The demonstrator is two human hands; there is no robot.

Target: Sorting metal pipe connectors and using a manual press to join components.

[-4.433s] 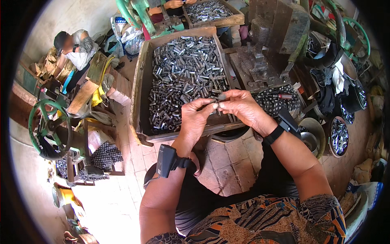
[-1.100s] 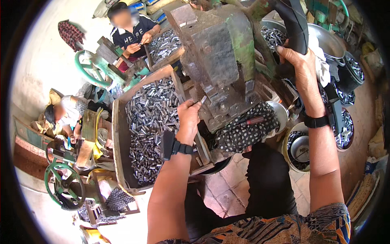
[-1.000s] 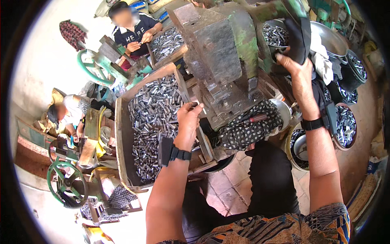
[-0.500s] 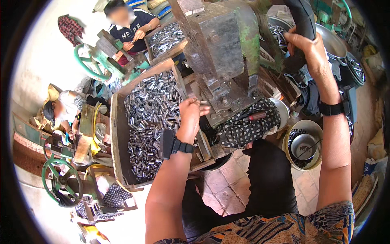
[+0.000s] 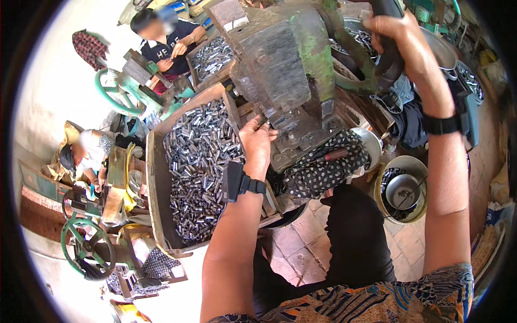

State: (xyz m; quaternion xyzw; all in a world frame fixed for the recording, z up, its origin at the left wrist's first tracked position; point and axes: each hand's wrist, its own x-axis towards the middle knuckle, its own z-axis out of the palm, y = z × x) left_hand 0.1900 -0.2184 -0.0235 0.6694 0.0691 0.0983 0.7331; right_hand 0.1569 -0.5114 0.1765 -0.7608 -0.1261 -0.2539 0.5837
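Observation:
A heavy dark metal press (image 5: 288, 81) with green paint stands in front of me. My left hand (image 5: 257, 142) reaches under the press head, fingers pinched at its die; what they hold is too small to see. My right hand (image 5: 396, 32) is raised at the upper right, closed around the black padded handle (image 5: 389, 56) of the press lever. A wooden crate (image 5: 156, 185) full of small shiny metal tubes (image 5: 196, 161) sits just left of my left hand.
A dotted dark cloth (image 5: 323, 169) lies below the press. A metal bucket (image 5: 404, 188) stands at the right by my knee. Two other people work at green-wheeled presses: one at the top left (image 5: 164, 37), one at the far left (image 5: 86, 153).
About four seconds ago both hands held a tube together over the crate. Since then my left hand went under the press head and my right hand took the lever handle and swung it.

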